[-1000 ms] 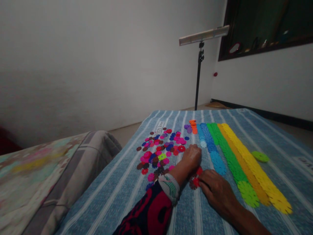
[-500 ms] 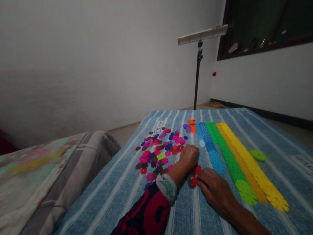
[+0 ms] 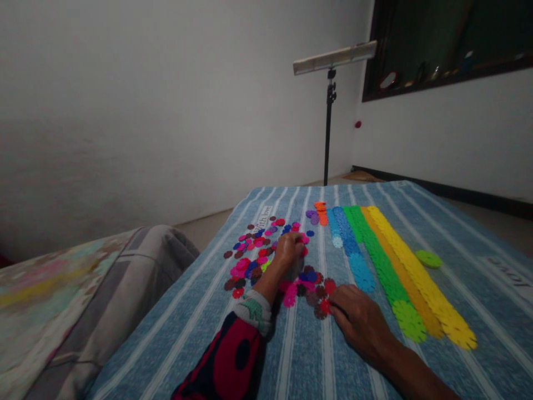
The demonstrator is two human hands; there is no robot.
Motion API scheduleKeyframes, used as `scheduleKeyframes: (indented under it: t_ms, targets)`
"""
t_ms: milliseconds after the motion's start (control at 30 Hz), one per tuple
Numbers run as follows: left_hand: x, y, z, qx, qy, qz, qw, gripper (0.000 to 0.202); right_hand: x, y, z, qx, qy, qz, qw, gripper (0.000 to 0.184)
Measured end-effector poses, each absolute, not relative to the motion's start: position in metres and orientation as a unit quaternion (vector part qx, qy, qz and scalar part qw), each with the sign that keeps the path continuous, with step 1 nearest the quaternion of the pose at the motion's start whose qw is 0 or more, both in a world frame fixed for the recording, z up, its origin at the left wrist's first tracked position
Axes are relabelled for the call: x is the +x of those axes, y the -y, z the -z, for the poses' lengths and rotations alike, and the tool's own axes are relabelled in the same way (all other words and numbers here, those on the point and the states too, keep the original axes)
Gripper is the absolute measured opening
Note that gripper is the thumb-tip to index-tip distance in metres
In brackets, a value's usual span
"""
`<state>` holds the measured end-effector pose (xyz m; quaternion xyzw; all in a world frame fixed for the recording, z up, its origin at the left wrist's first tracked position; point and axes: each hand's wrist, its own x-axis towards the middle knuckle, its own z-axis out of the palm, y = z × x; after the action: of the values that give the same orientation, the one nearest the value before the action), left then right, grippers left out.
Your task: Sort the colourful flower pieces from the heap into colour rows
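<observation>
Mixed notched plastic discs [image 3: 240, 269] in pink, red, blue, brown and other colours lie loose on the striped cloth [image 3: 200, 328]. Above the middle of this pile is my left hand [image 3: 288, 250]; its fingers curl down, and their tips and anything in them are hidden. To the right of the pile, my right hand [image 3: 360, 316] is low on the cloth with thumb and fingers closed at the edge of a red disc [image 3: 325, 306]. Brown, black, pink and blue discs lie between both hands.
Overlapping rows of blue discs [image 3: 347, 236], green discs [image 3: 377, 261] and yellow discs [image 3: 420, 272] run lengthwise on the right. Small orange [image 3: 321, 213] and purple [image 3: 312, 216] groups sit farther back. A lime stack [image 3: 428, 259] lies at right. A stand [image 3: 328, 128] rises behind the table.
My left hand has moved left and away from my right hand, over the pile. More discs now show between the hands. My right hand has stayed beside the red discs.
</observation>
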<state>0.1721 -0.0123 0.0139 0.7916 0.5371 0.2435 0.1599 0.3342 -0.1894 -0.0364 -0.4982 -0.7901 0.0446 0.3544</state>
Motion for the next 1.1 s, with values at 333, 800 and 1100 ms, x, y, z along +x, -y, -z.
scheduleKeyframes:
  t_ms: [333,800,1100]
  targets:
    - [0.178,-0.013,-0.005,0.778,-0.511,-0.305,0.205,0.01,0.331,0.188,0.037,-0.491,0.782,-0.035,0.382,0.016]
    - [0.259,-0.093,0.0,0.879,-0.414,-0.211,0.108,0.021,0.331,0.18,0.053,-0.467,0.78,-0.004,0.416,0.016]
    - [0.267,-0.115,0.015,0.918,-0.344,-0.183,0.075,0.027,0.338,0.175,0.066,-0.47,0.795,-0.007,0.384,0.017]
